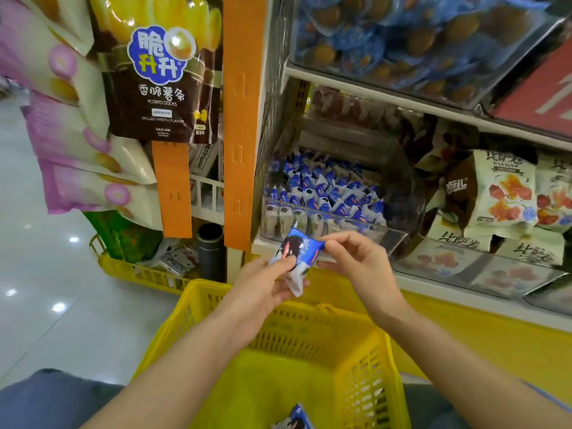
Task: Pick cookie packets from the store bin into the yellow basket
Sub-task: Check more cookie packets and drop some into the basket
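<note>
A blue and white cookie packet (pixel 297 253) is held between both hands, above the far rim of the yellow basket (pixel 365 360). My left hand (pixel 263 289) grips its lower part with thumb on top. My right hand (pixel 356 258) pinches its upper right corner. Behind them stands the clear store bin (pixel 399 236), filled with several matching packets (pixel 322 193). Another cookie packet (pixel 294 422) lies on the basket's floor at the bottom edge of the view.
Snack bags (pixel 501 193) fill the shelf to the right of the bin. An orange hanging strip (pixel 243 119) with potato stick bags (pixel 161 72) stands to the left. A second yellow basket (pixel 139 270) sits on the floor at left, beside a dark pole (pixel 210 249).
</note>
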`<action>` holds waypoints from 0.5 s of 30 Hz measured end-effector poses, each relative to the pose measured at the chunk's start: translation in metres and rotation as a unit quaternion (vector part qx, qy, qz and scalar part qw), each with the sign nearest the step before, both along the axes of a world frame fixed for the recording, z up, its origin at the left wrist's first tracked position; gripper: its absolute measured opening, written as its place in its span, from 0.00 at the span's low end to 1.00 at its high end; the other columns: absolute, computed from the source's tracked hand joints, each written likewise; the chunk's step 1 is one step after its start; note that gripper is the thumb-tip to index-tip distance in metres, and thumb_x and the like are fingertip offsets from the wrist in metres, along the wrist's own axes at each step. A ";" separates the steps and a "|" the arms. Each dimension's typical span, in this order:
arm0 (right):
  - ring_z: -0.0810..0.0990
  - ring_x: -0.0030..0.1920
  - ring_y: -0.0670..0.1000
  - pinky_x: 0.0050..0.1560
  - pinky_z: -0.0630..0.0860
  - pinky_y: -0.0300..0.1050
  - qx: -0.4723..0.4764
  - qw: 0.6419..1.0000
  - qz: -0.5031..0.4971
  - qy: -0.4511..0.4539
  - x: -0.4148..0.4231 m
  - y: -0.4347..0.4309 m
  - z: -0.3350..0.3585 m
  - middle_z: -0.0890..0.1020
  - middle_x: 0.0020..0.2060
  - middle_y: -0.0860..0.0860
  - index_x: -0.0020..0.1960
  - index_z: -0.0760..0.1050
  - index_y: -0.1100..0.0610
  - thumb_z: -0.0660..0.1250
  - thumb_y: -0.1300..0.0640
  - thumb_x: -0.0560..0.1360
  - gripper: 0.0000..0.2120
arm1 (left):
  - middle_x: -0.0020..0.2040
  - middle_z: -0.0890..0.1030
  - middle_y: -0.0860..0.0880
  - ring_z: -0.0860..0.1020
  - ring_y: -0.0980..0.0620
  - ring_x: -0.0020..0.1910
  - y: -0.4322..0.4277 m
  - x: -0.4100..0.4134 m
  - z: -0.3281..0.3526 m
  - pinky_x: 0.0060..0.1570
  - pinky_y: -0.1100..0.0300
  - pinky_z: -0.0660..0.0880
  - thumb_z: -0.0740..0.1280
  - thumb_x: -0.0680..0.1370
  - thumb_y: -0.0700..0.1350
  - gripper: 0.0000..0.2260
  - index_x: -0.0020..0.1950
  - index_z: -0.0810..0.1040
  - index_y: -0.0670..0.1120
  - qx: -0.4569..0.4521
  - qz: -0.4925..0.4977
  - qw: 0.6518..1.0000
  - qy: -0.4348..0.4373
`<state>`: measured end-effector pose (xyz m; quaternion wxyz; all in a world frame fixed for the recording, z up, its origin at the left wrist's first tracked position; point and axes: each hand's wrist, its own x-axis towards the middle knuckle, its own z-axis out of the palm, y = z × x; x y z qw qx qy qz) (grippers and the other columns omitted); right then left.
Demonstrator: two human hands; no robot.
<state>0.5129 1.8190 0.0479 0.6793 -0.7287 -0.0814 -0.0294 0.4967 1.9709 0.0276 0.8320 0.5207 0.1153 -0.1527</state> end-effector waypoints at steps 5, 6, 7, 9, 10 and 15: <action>0.83 0.41 0.44 0.39 0.79 0.35 0.033 0.991 0.034 0.128 -0.008 0.009 -0.015 0.84 0.44 0.50 0.55 0.77 0.61 0.61 0.60 0.77 0.10 | 0.49 0.83 0.42 0.82 0.49 0.45 0.004 -0.006 -0.005 0.45 0.57 0.80 0.70 0.73 0.39 0.14 0.57 0.73 0.39 0.124 -0.006 0.992 -0.032; 0.83 0.39 0.44 0.39 0.79 0.36 0.033 0.989 0.029 0.142 -0.009 0.011 -0.017 0.84 0.43 0.52 0.55 0.77 0.63 0.62 0.61 0.77 0.10 | 0.48 0.83 0.43 0.82 0.49 0.45 0.003 -0.007 -0.005 0.46 0.57 0.79 0.70 0.73 0.39 0.14 0.56 0.73 0.40 0.153 -0.022 0.987 -0.037; 0.82 0.37 0.43 0.38 0.79 0.36 0.026 0.988 0.022 0.149 -0.010 0.011 -0.018 0.83 0.43 0.54 0.55 0.77 0.65 0.62 0.61 0.77 0.10 | 0.48 0.83 0.44 0.82 0.50 0.45 0.002 -0.008 -0.005 0.46 0.58 0.79 0.71 0.72 0.40 0.14 0.55 0.73 0.41 0.194 -0.038 0.979 -0.045; 0.80 0.33 0.41 0.34 0.78 0.34 0.000 0.987 0.017 0.157 -0.010 0.010 -0.018 0.82 0.41 0.55 0.53 0.76 0.67 0.64 0.61 0.76 0.10 | 0.50 0.82 0.47 0.81 0.52 0.47 0.001 -0.007 -0.009 0.45 0.62 0.77 0.71 0.72 0.41 0.15 0.56 0.72 0.44 0.256 -0.054 0.962 -0.074; 0.79 0.32 0.41 0.32 0.77 0.33 -0.012 0.986 0.020 0.164 -0.009 0.009 -0.018 0.81 0.40 0.55 0.53 0.77 0.66 0.64 0.61 0.76 0.09 | 0.50 0.81 0.48 0.80 0.55 0.46 0.001 -0.006 -0.010 0.41 0.67 0.76 0.71 0.72 0.42 0.16 0.57 0.72 0.46 0.266 -0.051 0.959 -0.087; 0.78 0.33 0.42 0.33 0.77 0.33 -0.089 0.982 0.053 0.155 -0.008 0.009 -0.021 0.79 0.38 0.53 0.44 0.75 0.57 0.63 0.59 0.77 0.04 | 0.44 0.81 0.49 0.79 0.65 0.34 -0.001 -0.003 -0.016 0.30 0.72 0.71 0.67 0.75 0.48 0.05 0.49 0.76 0.49 0.220 -0.006 0.969 -0.108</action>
